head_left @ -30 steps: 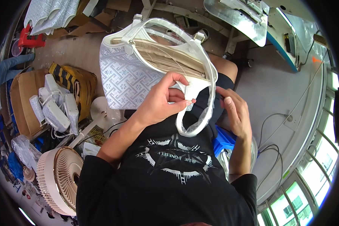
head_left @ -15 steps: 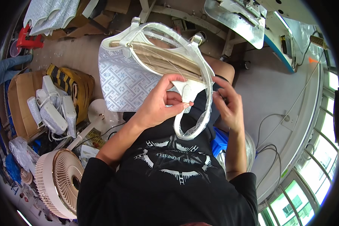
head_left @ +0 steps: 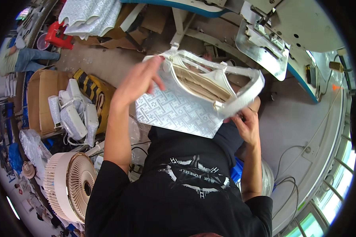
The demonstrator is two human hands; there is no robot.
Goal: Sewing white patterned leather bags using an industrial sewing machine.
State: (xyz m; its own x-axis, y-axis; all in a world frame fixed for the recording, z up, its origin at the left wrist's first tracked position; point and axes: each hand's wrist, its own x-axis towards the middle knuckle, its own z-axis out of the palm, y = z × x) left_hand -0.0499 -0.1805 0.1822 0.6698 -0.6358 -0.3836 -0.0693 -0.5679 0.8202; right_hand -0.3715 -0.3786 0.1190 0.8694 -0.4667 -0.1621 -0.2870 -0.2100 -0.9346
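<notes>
A white handbag (head_left: 178, 106) with a pale blue-grey geometric pattern rests tilted over my lap. Its zip opening gapes, showing a beige lining (head_left: 199, 83). Clear plastic wraps the white handles (head_left: 247, 89), which arch toward the right. My left hand (head_left: 140, 81), smeared by motion, is over the bag's upper left corner, its fingers apart. At the bag's right end, just below the handle, my right hand (head_left: 246, 125) has its fingers curled together; a small dark thing shows among them, too little to name.
A white fan (head_left: 69, 187) stands at the lower left. Above it, white bag pieces (head_left: 75, 114) lie by a cardboard box (head_left: 43, 102). A sewing machine's metal plate (head_left: 261, 51) juts in at the upper right. Someone in jeans (head_left: 35, 59) is far left.
My left hand has let go of the bag's right end tab and moved to its upper left corner. The bag has turned, and its handles have swung right. The whole view has shifted.
</notes>
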